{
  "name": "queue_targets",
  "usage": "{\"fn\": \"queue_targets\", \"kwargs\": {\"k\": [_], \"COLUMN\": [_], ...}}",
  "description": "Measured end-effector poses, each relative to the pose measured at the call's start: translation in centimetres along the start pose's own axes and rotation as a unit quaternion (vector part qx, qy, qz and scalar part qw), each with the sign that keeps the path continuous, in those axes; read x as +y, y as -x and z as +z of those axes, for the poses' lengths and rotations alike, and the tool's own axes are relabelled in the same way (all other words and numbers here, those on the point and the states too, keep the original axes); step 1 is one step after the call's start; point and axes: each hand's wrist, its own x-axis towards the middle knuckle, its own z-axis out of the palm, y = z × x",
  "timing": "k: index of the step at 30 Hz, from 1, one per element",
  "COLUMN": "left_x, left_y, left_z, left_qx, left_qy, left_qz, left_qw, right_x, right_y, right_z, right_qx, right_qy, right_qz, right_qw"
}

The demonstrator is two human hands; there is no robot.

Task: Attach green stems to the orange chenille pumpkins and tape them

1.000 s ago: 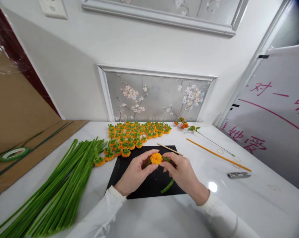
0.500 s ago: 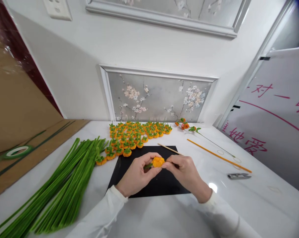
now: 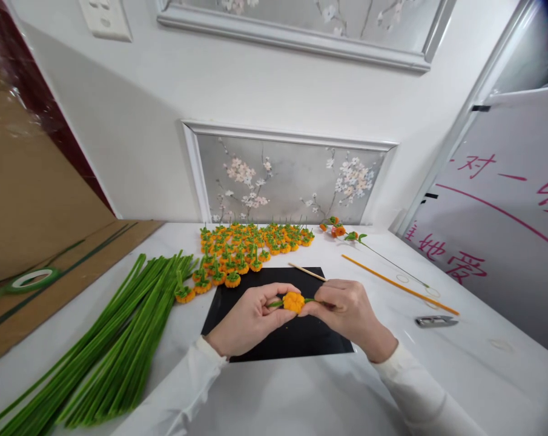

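Observation:
An orange fuzzy flower point(image 3: 293, 302) is held between my hands, above the black mat point(image 3: 283, 343). My left hand point(image 3: 254, 316) pinches it from the left, with a bit of green showing between thumb and fingers. On the other side, the fingers of my right hand point(image 3: 349, 313) are closed on a short green stem that sticks out of the flower. Behind the mat stand many finished-looking orange flowers point(image 3: 232, 279) with green backs turned up. A thin wooden stick point(image 3: 307, 272) lies across the mat's back edge.
Long green stems point(image 3: 123, 339) lie on the left, near green tape point(image 3: 34, 279) on cardboard. At the right are an orange strip point(image 3: 401, 284), small snips point(image 3: 436, 321) and a wired flower spray point(image 3: 340, 231). A wall rises behind the table point(image 3: 278, 396).
The flower has turned so its ruffled petals show more, and a green stem now shows on its right. My right hand has shifted slightly right, with its fingers curled more.

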Motion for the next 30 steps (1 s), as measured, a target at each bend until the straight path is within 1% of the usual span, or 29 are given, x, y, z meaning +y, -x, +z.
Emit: {"fn": "queue_targets", "kwargs": {"k": [3,5,7,10,12,14,16,19,23,24,26,28,30], "left_x": [-0.1,-0.1,-0.2,-0.2,-0.4,-0.7,-0.9,-0.7,0.1,0.3,0.2,-0.1,-0.4], "left_y": [-0.1,-0.1,-0.2,-0.3,-0.3,-0.4,-0.3,-0.2,0.2,0.3,0.2,0.1,0.0], "left_z": [0.0,0.0,-0.2,-0.6,-0.6,-0.5,-0.4,-0.5,-1.0,-1.0,-0.8,-0.4,-0.1], "left_qx": [0.011,0.016,0.021,0.035,0.041,0.04,0.036,0.038,0.068,0.071,0.073,0.066,0.051], "left_qy": [0.006,0.011,0.016,0.015,0.013,0.012,0.006,-0.039,-0.134,-0.144,-0.129,-0.083,-0.033], "left_qz": [0.007,0.006,0.001,-0.004,0.0,0.006,0.009,0.019,0.088,0.093,0.082,0.069,0.063], "left_qw": [1.0,1.0,1.0,0.999,0.999,0.999,0.999,0.998,0.985,0.983,0.985,0.992,0.996], "right_x": [0.1,0.1,0.0,-0.2,-0.4,-0.5,-0.6,-0.4,-0.2,-0.2,-0.3,-0.5,-0.7], "right_y": [0.1,0.1,0.0,-0.1,-0.1,-0.1,0.0,0.1,0.2,0.2,0.2,0.2,0.2], "right_z": [0.1,0.0,-0.2,-0.4,-0.4,-0.2,0.0,0.1,0.1,0.2,0.3,0.5,0.6], "right_qx": [0.016,0.015,-0.006,-0.056,-0.072,-0.067,-0.049,-0.02,-0.009,-0.011,-0.014,-0.018,-0.018], "right_qy": [0.029,0.024,-0.003,-0.049,-0.058,-0.054,-0.046,-0.033,0.001,0.01,0.023,0.025,0.005], "right_qz": [-0.015,-0.014,-0.005,0.016,0.026,0.032,0.037,0.044,0.033,0.026,0.015,0.013,0.022], "right_qw": [0.999,1.0,1.0,0.997,0.995,0.996,0.997,0.998,0.999,1.0,1.0,0.999,1.0]}}
